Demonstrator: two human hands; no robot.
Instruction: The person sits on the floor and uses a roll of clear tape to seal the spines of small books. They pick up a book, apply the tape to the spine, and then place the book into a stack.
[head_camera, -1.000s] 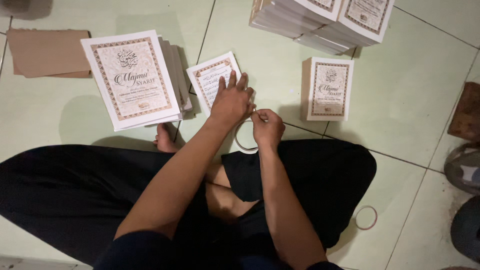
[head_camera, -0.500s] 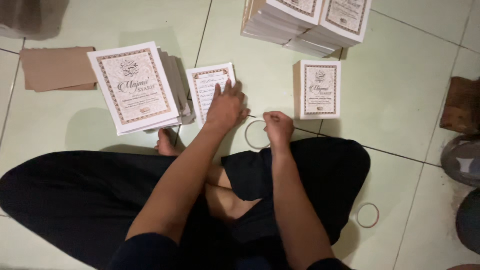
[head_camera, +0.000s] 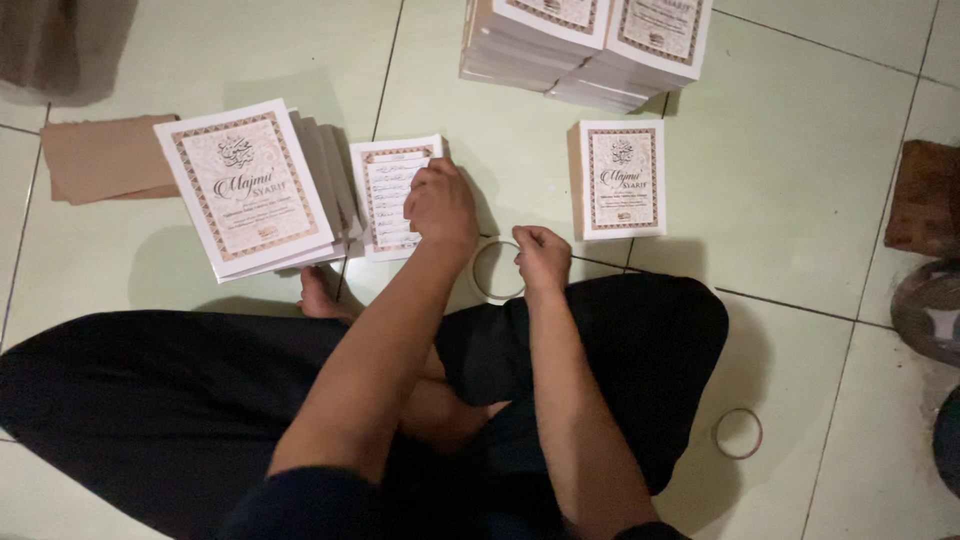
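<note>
I sit cross-legged on a pale green tiled floor. My left hand rests with closed fingers on the right edge of a small white booklet with a framed page. My right hand pinches a thin rubber band that forms a loop on the floor between my two hands. A stack of larger white booklets with ornate brown borders lies to the left of the small one. A single thick booklet of the same design lies to the right.
Two tall stacks of booklets stand at the top. Brown cardboard sheets lie at the far left. A second rubber band lies on the floor at the lower right. Dark objects sit along the right edge.
My left hand has slid from flat over the small booklet to gripping its right edge. My right hand drew the rubber band into an open loop on the floor.
</note>
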